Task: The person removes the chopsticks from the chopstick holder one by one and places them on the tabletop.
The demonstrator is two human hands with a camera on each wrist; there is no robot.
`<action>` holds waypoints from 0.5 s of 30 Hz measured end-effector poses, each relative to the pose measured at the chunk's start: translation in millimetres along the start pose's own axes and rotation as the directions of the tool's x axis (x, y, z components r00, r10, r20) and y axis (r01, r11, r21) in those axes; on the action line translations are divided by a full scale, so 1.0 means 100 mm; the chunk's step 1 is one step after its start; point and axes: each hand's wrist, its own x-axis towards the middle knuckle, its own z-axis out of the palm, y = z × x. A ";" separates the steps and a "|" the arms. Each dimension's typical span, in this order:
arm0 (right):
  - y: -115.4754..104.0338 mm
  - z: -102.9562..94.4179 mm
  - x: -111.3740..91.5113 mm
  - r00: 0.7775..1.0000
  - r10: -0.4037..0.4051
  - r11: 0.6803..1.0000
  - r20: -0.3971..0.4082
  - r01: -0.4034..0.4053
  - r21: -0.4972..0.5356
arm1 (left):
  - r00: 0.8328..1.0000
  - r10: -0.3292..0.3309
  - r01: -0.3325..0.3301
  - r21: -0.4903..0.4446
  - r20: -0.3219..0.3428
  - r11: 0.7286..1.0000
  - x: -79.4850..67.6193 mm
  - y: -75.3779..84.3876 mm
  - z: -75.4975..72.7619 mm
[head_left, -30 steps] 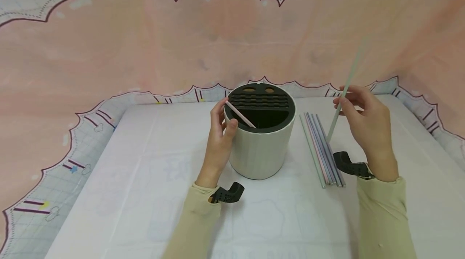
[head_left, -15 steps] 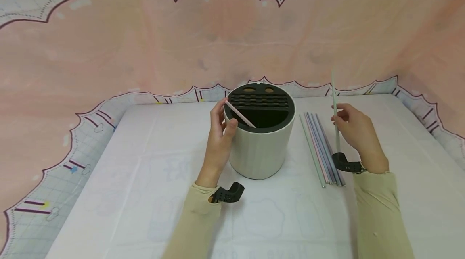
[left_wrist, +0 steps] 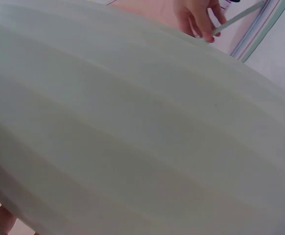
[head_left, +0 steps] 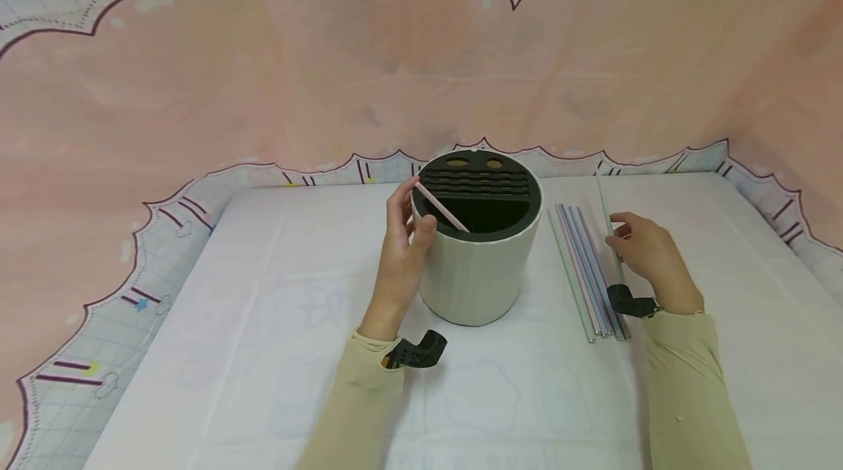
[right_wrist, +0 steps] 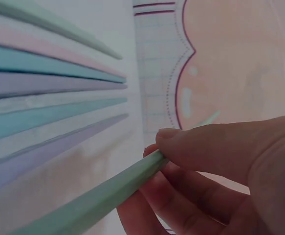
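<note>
My left hand [head_left: 402, 258] grips the left side of a white cylindrical utensil holder [head_left: 470, 280] with a black slotted top. A pale pink chopstick [head_left: 443, 207] leans in its wide opening, the upper end by my left fingertips. Thumb and fingers of my right hand [head_left: 648, 254] pinch a light green chopstick [right_wrist: 113, 191]; it slants low along the right side of the pile. To the left of that hand lie several pastel chopsticks [head_left: 582, 272] side by side, green, pink, blue and purple. In the left wrist view the holder's wall [left_wrist: 142, 122] fills most of the picture.
A white-covered table [head_left: 263, 353] carries everything. Behind it hangs a peach backdrop [head_left: 369, 75] with a scalloped, grid-patterned border [head_left: 165, 236] that also runs down the left side. Black wrist cameras [head_left: 418, 351] sit on both wrists.
My right hand has come down and slightly left with the green chopstick, which has dropped from a raised, steep position to low beside the pile. My left hand and the holder stay in place.
</note>
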 end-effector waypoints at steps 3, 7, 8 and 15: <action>0.05 0.03 0.02 0.999 0.019 1.000 0.026 -0.018 -0.014 | 1.000 0.002 -0.002 0.010 0.000 1.000 0.00 0.00 0.00; 0.11 0.08 0.04 0.996 0.050 0.998 0.075 -0.048 -0.026 | 1.000 -0.005 0.005 0.013 0.001 1.000 0.00 -0.01 0.00; 0.13 0.09 0.04 0.995 0.057 0.998 0.086 -0.055 -0.030 | 1.000 -0.006 0.006 0.011 0.000 1.000 0.00 -0.01 0.00; 0.16 0.17 0.02 0.993 0.104 0.993 0.059 -0.101 -0.059 | 1.000 0.003 -0.003 0.013 -0.002 1.000 0.01 -0.02 0.01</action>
